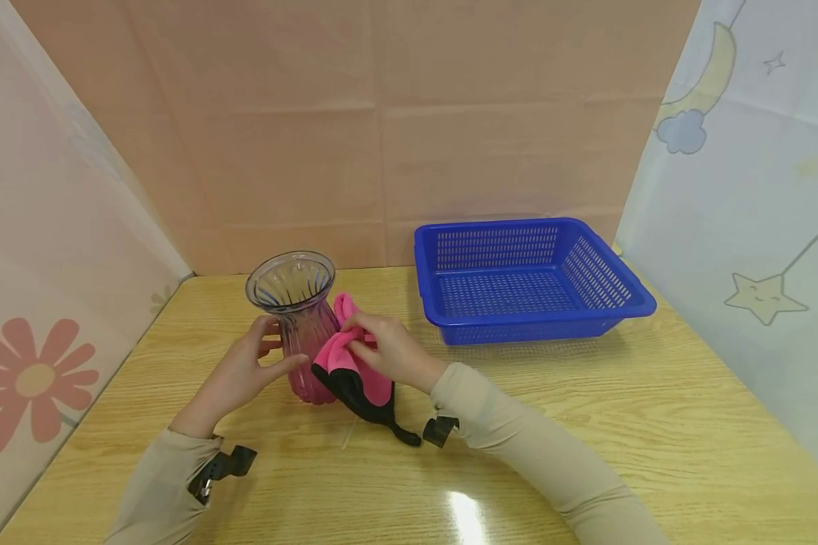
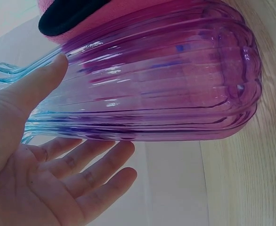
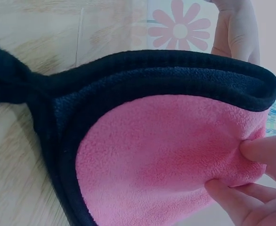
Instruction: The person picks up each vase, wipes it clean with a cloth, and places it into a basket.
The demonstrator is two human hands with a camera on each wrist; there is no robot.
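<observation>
A ribbed glass vase [image 1: 304, 333], clear purple at the flared rim and pink at the base, stands on the table. My left hand [image 1: 245, 367] is at its left side, thumb across the near side and fingers behind it. In the left wrist view these fingers [image 2: 100, 176] are spread and loosely extended beside the glass; firm contact cannot be made out. My right hand [image 1: 395, 352] pinches a pink fleecy cloth [image 3: 161, 146] with black edging between thumb and fingers. The folded cloth hangs against the vase's right side, its black tail [image 1: 405, 435] low near the tabletop.
A blue perforated plastic basket [image 1: 511, 329] sits at the back right of the wooden table [image 1: 354, 492]. Behind is a peach backdrop [image 1: 279, 151]; printed sheets with a flower [image 1: 34, 378] and a star [image 1: 766, 299] flank the table.
</observation>
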